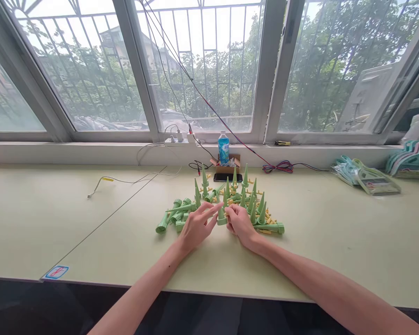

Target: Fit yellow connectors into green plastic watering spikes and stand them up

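Note:
A green cone-shaped plant watering spike (222,217) stands upright on the table between my two hands. My left hand (199,224) is beside it with fingers stretched out and apart, the fingertips close to the cone; whether they touch it I cannot tell. On the other side, my right hand (240,224) is closed in a pinch at the spike's side. A bit of a small yellow valve shows at its fingertips, mostly hidden. Behind both hands are more green spikes (245,177), several upright, and loose yellow valves (271,219). Other spikes (176,211) lie on their sides to the left.
At the back stand a blue bottle (224,148) and a small cardboard box (234,169), with a black phone (226,177) in front. Coiled cables (278,166) and packaged items (373,177) lie to the right. A white cable (125,181) crosses the left side.

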{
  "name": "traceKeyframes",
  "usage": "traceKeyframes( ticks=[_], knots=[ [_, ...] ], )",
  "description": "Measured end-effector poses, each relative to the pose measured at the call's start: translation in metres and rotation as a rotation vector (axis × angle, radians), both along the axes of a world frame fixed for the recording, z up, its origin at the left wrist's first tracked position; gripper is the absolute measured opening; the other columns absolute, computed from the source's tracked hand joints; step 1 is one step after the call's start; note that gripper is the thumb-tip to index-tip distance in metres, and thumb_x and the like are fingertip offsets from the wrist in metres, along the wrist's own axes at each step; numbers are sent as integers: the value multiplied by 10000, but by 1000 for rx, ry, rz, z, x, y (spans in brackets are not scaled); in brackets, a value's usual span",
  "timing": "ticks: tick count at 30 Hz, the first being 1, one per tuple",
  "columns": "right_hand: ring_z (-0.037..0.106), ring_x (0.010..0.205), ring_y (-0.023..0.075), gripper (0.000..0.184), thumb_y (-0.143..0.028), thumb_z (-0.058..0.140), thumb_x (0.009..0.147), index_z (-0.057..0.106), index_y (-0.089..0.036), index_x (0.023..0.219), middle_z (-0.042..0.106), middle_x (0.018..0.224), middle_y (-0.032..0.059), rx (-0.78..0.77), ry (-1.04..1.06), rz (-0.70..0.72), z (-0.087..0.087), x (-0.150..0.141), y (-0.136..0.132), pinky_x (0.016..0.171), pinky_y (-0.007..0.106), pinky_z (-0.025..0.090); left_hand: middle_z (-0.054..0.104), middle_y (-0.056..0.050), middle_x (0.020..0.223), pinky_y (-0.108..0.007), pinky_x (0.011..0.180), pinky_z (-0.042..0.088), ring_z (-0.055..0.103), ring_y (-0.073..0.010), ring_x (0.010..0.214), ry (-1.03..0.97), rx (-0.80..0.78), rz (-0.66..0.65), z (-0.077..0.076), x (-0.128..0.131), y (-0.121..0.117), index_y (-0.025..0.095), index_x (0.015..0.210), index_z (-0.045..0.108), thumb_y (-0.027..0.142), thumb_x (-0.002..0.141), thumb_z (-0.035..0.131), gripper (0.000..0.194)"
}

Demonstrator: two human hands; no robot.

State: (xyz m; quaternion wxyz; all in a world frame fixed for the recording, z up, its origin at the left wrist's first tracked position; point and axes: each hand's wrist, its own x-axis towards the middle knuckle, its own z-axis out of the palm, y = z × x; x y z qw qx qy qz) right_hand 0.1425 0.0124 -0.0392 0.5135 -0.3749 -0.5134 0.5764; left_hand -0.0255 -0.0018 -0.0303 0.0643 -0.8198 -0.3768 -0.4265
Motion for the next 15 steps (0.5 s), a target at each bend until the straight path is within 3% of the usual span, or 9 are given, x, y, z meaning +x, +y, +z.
traceKeyframes(
  ticks=[15],
  knots=[
    [302,338,58,347,-438,573,833,399,-211,637,313,473,-96,28,-15,47,2,1,0,342,216,195,635,7,850,-180,464,378,346,-29,460,-64,-51,-64,-2,-1,1,223,1126,643,154,854,562,292]
  ],
)
